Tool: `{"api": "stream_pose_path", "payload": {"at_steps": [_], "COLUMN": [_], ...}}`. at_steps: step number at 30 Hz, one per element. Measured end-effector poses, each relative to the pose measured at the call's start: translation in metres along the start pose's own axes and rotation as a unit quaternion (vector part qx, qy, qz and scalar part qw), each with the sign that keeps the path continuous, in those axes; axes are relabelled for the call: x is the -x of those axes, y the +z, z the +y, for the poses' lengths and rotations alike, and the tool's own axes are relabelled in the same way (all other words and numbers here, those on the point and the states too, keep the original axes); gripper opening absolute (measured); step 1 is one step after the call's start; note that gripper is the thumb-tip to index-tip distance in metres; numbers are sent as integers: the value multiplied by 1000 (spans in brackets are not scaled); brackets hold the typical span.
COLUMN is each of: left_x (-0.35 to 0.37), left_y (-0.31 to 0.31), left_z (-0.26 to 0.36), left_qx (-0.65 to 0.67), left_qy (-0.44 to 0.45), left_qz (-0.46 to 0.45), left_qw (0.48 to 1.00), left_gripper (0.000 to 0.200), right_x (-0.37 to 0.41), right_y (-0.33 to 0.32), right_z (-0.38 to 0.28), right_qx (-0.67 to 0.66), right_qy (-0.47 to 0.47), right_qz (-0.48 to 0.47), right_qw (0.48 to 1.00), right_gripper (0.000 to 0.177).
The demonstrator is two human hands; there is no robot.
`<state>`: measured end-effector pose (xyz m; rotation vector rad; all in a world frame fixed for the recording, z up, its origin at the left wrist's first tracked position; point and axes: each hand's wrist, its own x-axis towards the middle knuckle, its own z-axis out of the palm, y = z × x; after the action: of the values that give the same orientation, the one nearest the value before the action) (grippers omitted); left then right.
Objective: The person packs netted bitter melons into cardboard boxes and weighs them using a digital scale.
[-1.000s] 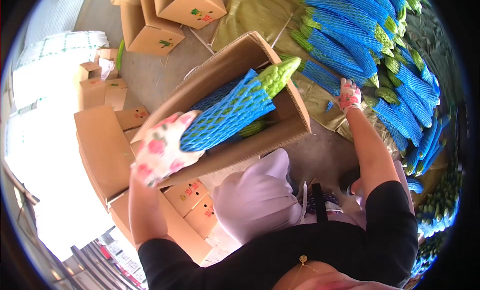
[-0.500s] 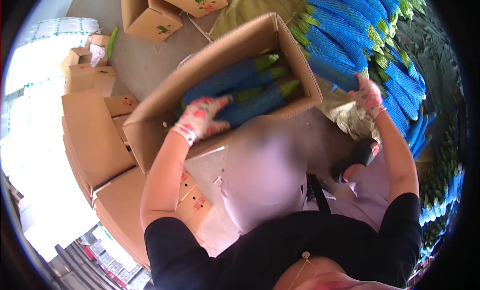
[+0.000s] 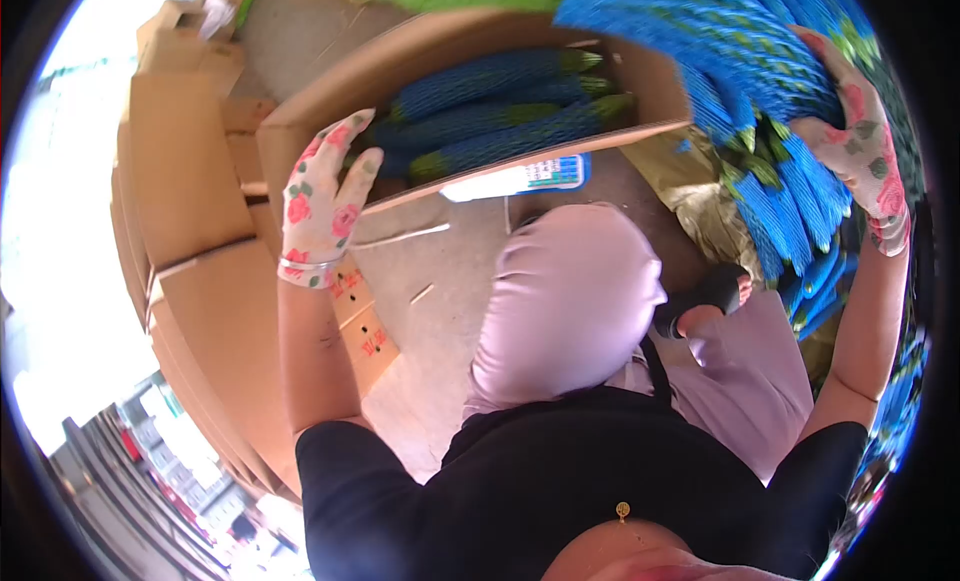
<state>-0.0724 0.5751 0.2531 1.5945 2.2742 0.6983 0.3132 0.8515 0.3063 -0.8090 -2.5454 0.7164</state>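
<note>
My right hand [image 3: 860, 146], in a flowered glove, grips the right end of a long green vegetable in a blue foam net [image 3: 690, 31]. Its bare green part points left above the far wall of the box, and it looks large and raised near the camera. My left hand [image 3: 325, 206], gloved alike, is at the left end of the cardboard box [image 3: 450, 186] with thumb and fingers apart, holding nothing. Inside the box several netted vegetables [image 3: 500, 136] lie side by side, green ends to the right.
More netted vegetables [image 3: 790, 201] are piled at the right. Flattened cardboard boxes [image 3: 200, 171] stand at the left. A blue-and-white printed sheet [image 3: 540, 176] lies on the floor by the box. My knee [image 3: 570, 301] is just below it, and my foot [image 3: 705, 301] is beside the pile.
My left hand has drawn back from the vegetables in the box to its left end and opened. My right hand has moved right and outward, with a netted vegetable now raised over the box's far side.
</note>
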Motion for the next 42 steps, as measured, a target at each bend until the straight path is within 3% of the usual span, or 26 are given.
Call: {"api": "stream_pose_path", "payload": {"at_steps": [1,3,6,9,11,12,16,22,24,28,30,33,42], "left_x": [7,20,33,39,41,42,50,59,66,70,72,69,49], "left_y": [1,-2,-3,0,-1,-1,4,9,12,13,14,16,12], "left_z": [-3,-5,-11,-29,-26,-25,-25,-14,-15,-23,-28,-33,-58], "left_qx": [13,28,-14,33,33,30,86,-45,-42,-43,-57,-156,-304], "left_qy": [-21,-71,-66,-56,-73,-84,-95,17,28,26,33,22,-75], "left_qz": [17,37,91,116,115,114,110,145,149,115,99,60,-89], "left_qw": [1000,996,994,991,990,989,986,988,988,992,993,986,946], "left_gripper": [36,34,30,29,29,29,30,29,29,36,39,45,59], "right_x": [-21,-63,-99,-118,-119,-112,-91,3,44,109,139,174,174], "right_y": [16,47,110,168,199,200,144,71,51,14,-1,-17,-2], "right_z": [-19,-52,-74,-72,-53,-50,-70,-20,7,49,50,57,30], "right_qx": [-8,-14,65,59,42,113,8,-132,-197,-189,-147,-169,-96], "right_qy": [-13,-25,-91,-72,-140,-141,-101,12,152,186,250,259,270], "right_qz": [-11,-191,-234,-276,-247,-203,-205,-138,-90,-81,-82,-87,-117], "right_qw": [1000,981,966,957,958,962,973,982,964,961,953,947,951], "right_gripper": [67,63,60,57,54,51,47,41,41,41,43,45,40]}}
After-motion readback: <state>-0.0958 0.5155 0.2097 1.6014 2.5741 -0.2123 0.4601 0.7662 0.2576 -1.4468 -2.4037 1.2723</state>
